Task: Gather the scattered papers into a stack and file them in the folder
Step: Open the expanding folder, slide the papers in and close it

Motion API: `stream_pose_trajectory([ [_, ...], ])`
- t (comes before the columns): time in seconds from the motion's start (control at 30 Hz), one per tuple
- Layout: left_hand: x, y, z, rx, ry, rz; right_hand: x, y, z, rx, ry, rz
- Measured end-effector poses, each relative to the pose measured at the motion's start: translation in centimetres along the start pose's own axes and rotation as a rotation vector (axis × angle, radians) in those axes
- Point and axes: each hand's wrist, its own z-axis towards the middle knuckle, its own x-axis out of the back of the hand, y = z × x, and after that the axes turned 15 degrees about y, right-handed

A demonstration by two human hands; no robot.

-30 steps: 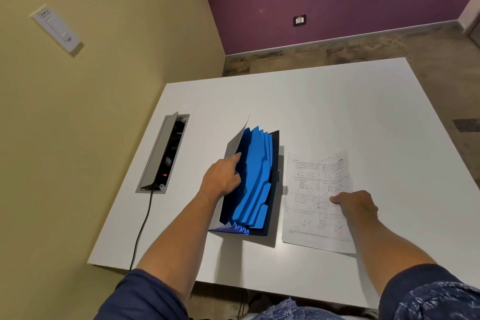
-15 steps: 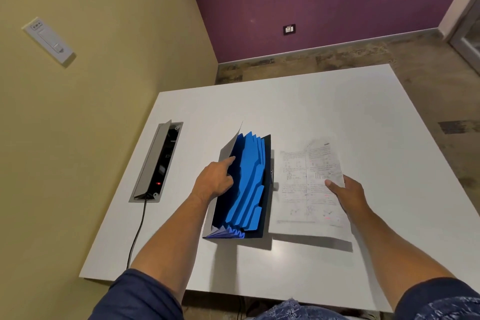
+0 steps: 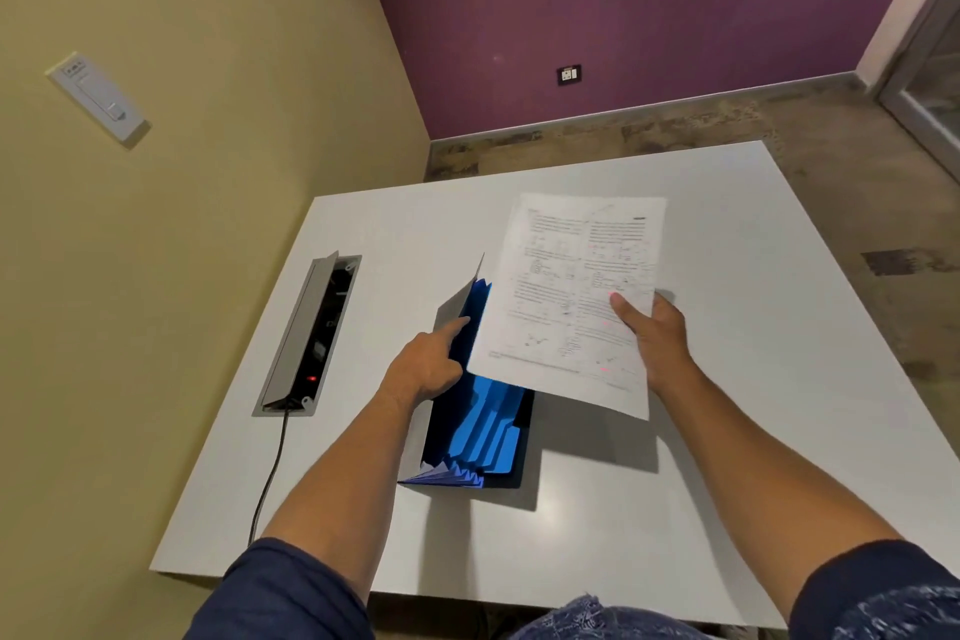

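A stack of printed white papers (image 3: pixel 566 296) is lifted above the table, tilted, with its left edge over the folder. My right hand (image 3: pixel 654 333) grips the stack at its right edge, thumb on top. The blue accordion folder (image 3: pixel 483 431) lies open on the white table (image 3: pixel 727 327), its blue tabbed dividers fanned out; the papers hide its far half. My left hand (image 3: pixel 426 364) holds the folder's grey front flap back, fingers curled and the index finger stretched along the flap.
A grey pop-up power box (image 3: pixel 306 333) is set in the table at the left, lid raised, with a black cable (image 3: pixel 270 473) running off the near edge. A yellow wall stands close on the left.
My right hand has picked the paper stack up off the table and carried it up and left, over the open folder. My left hand has stayed at the folder's flap.
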Motion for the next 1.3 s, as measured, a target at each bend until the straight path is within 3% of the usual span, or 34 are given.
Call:
stream_pose_trajectory([
  [0.33,0.7,-0.3,-0.4,0.039,0.021,-0.068,-1.7,0.6,-1.0,0.219,-0.133,-0.508],
  [0.53,0.6,0.0,-0.2,0.049,0.043,-0.073,-3.7,-1.4,-2.7,0.325,-0.262,-0.666],
  [0.77,1.5,0.5,-0.3,0.098,0.069,-0.116,-4.9,-1.7,-3.7,0.317,-0.354,-0.785],
  [1.07,0.8,1.1,-0.7,0.028,0.023,-0.089,-7.2,-2.6,-3.9,0.332,-0.18,-0.825],
  [1.3,0.4,1.6,-0.7,0.003,0.018,-0.118,-8.6,-2.5,-5.5,0.392,-0.167,-0.917],
])
